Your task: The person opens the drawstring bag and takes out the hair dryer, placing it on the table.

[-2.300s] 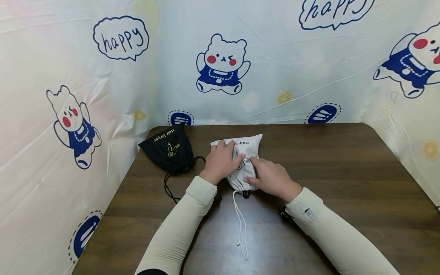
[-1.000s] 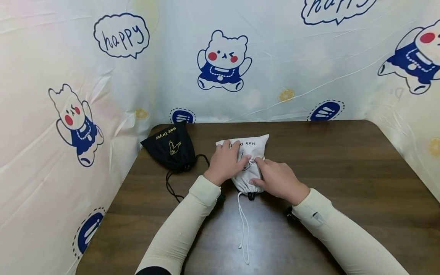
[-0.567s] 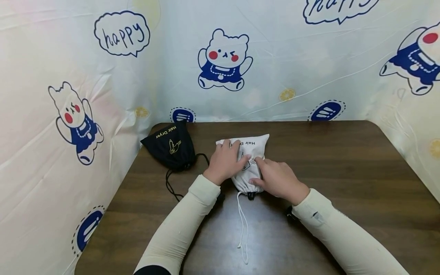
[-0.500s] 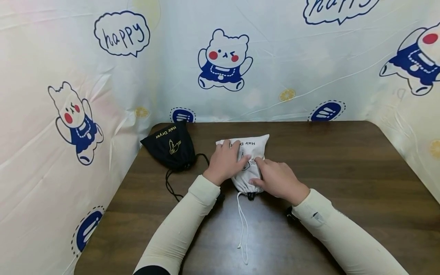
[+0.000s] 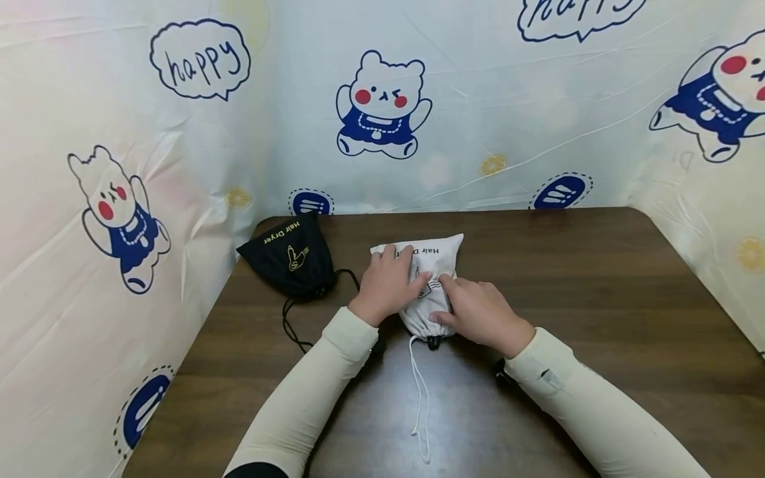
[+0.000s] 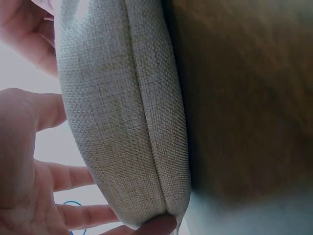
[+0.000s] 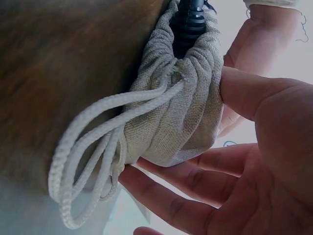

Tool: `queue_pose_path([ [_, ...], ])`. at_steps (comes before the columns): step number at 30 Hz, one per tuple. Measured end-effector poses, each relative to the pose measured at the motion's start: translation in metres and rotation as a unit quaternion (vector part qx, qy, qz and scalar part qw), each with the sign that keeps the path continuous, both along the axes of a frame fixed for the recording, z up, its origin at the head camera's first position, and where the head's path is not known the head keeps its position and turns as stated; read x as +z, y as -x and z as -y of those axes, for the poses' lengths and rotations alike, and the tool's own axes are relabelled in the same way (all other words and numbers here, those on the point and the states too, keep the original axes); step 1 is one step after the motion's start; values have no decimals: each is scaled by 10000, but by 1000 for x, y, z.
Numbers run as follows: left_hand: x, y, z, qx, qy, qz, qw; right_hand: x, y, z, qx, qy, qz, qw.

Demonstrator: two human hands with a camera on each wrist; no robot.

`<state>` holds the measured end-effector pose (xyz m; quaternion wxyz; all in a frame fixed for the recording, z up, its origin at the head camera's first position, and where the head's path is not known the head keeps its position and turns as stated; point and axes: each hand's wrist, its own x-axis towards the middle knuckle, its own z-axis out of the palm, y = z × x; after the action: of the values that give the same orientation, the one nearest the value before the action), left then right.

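A white drawstring bag with "Hair Dryer" print lies near the middle of the table, its cinched mouth and white cord toward me. My left hand rests on its left side with fingers spread over the printed face; its fingertips reach the bag's far end in the left wrist view. My right hand touches the right side near the mouth, thumb on top and fingers along the side. A black ribbed piece sticks out of the mouth. The bag's other contents are hidden.
To the left lies a black drawstring bag with yellow "Hair Dryer" print, its black cord trailing near my left sleeve. A brown wooden table extends right. A printed cloth stands behind and at the sides.
Since the oldest frame, the white bag and both hands have shifted slightly right, away from the black bag. After that only the view sways a little; the hands keep their places.
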<state>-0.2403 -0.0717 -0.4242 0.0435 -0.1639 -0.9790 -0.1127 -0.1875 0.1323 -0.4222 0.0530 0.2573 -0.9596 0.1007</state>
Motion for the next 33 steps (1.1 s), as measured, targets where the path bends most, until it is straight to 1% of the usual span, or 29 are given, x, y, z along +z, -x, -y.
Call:
queue_pose_path([
  [3,1,-2,0,-21,-17,-30,10000,2,-2,0,2,-51,-24,10000],
  [7,2,-5,0,-19,4,-54,10000,3,-4,0,19,-91,48,9999],
  [10,2,-8,-1,-76,-5,-57,10000,2,-7,-2,-1,-153,94,9998],
  [14,2,-12,-4,-179,-47,-62,9998,2,-13,-5,-22,-203,3,9998],
  [18,4,-15,-6,-208,-25,-87,9997,3,-17,-7,-14,-208,-136,9997],
  [22,6,-19,-8,-250,-15,-34,9997,4,-21,-9,2,-231,-139,9996],
  [26,4,-24,-9,-312,-39,2,9995,2,-26,-11,27,-273,-152,9995],
  [28,2,-24,-9,-352,-35,-43,9994,1,-27,-12,42,-296,-197,9994],
  [30,1,-24,-9,-347,2,-77,9994,-1,-27,-13,60,-303,-242,9992],
  [33,1,-25,-9,-262,93,-101,9996,-1,-27,-13,44,-324,-308,9990],
])
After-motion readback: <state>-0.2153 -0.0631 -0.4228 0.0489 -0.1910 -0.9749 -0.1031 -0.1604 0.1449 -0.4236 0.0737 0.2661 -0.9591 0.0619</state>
